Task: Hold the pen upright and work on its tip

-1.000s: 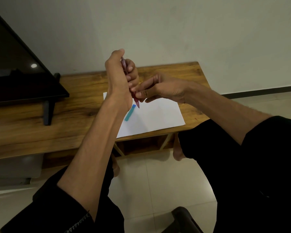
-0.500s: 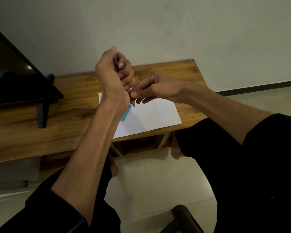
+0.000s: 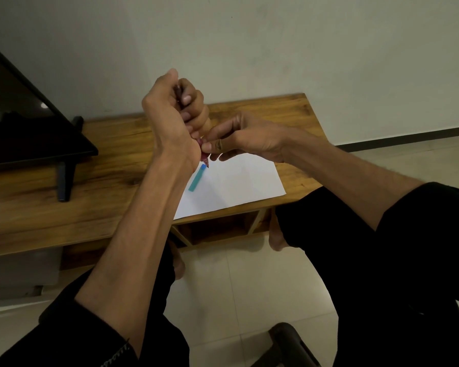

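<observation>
**Steadying the pen at its tip**

Nearest the camera: a black chair part (image 3: 286, 337) at the bottom edge, black-clad knees on either side, both bare forearms reaching forward above the floor.

Further out, held in the air in front of the table edge: left hand (image 3: 170, 120) curled into a full fist round the barrel of a red pen (image 3: 204, 158), point downward, only the top end and the tip section showing past the fingers. Right hand (image 3: 247, 139) pinching that lower section between thumb and forefinger, other fingers loosely spread, nothing else in it.

Judging by this hold, best handled so:
- Grip the barrel firmly in the left fist, so that no twist passes through it.
- Work with the right fingertips alone, close to the point, with small turns rather than a pull.
- Stay above the white paper (image 3: 236, 186), so that any small part dropped lands in sight.
- Mind the ink at the tip.

Just beyond the tip, flat on the paper: a teal cap (image 3: 197, 178), apart from both hands. Beneath, the wooden table (image 3: 104, 168); far left, a dark television (image 3: 24, 123) on its stand; behind all, a plain wall.
</observation>
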